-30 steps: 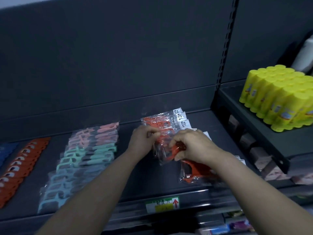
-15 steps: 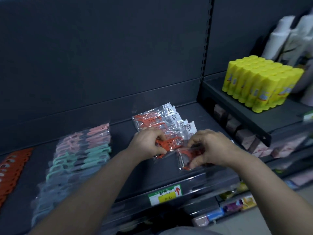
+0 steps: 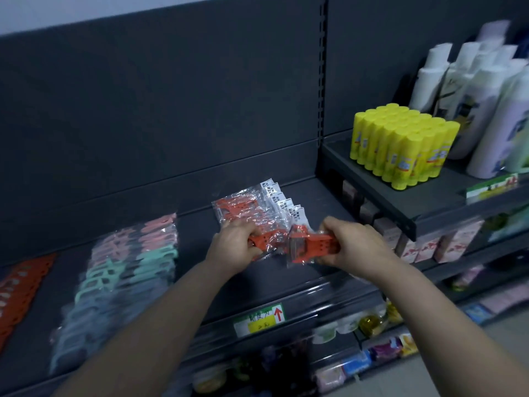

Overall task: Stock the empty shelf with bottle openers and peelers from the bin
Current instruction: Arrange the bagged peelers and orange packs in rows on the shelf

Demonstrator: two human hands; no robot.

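Observation:
A row of orange peelers in clear bags (image 3: 252, 207) lies on the dark shelf (image 3: 286, 282), white labels to the right. My left hand (image 3: 233, 245) grips the nearest bagged orange peeler (image 3: 269, 239) at the front end of that row. My right hand (image 3: 355, 245) holds another bagged orange peeler (image 3: 307, 245) lifted just above the shelf, its blade end toward the left hand. To the left lie overlapping pink, mint and pale blue bagged openers (image 3: 123, 270), and orange openers (image 3: 20, 290) at the far left. The bin is out of sight.
A higher shelf on the right carries a block of yellow glue sticks (image 3: 400, 144) and white bottles (image 3: 472, 96). Small boxes (image 3: 415, 245) sit under it. A price label with a red arrow (image 3: 259, 318) marks the shelf's front edge. Lower shelves hold mixed goods.
My right hand has lifted its peeler off the shelf and turned it, blade now facing left. My left hand stays on the front peeler of the row. The view has swung right.

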